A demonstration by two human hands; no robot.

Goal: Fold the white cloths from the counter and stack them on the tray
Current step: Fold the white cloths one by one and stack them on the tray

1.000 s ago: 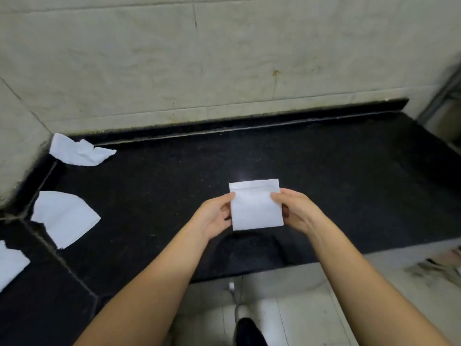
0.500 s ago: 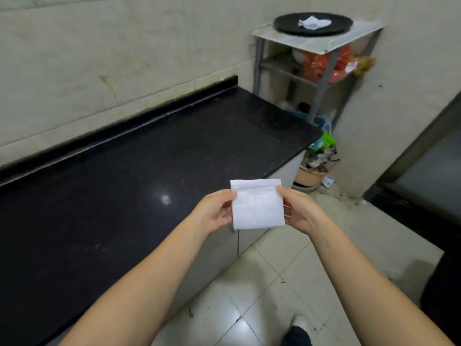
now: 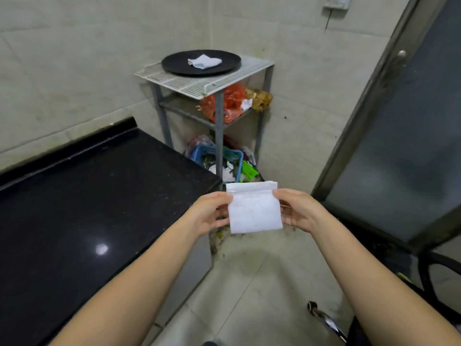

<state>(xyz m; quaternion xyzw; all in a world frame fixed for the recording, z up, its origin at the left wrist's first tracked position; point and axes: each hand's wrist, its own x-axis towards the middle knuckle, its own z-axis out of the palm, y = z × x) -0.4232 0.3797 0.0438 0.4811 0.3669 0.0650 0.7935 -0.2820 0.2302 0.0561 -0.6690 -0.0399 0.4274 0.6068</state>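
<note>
Countertop (image 3: 82,203) of black speckled stone fills the left, and no loose cloths show on the part in view. Just off its end, over the tiled floor, the left hand (image 3: 209,212) pinches the left edge of the folded white cloth (image 3: 254,208), thumb on the near face and fingers curled behind, while the right hand (image 3: 298,211) pinches the opposite edge the same way; held taut between both, the square keeps its fold and does not droop open (the top flap sits slightly offset, so the layers could slip if one side let go). Beyond and above the cloth stands a metal rack (image 3: 219,136) in the corner, and on its white wire top shelf rests the round black tray (image 3: 179,67), carrying one white cloth (image 3: 204,62) that looks loosely bunched. The tray is well apart from the hands, so the step in hand is probably carrying the cloth over. To the right is a frosted glass door (image 3: 399,151).
</note>
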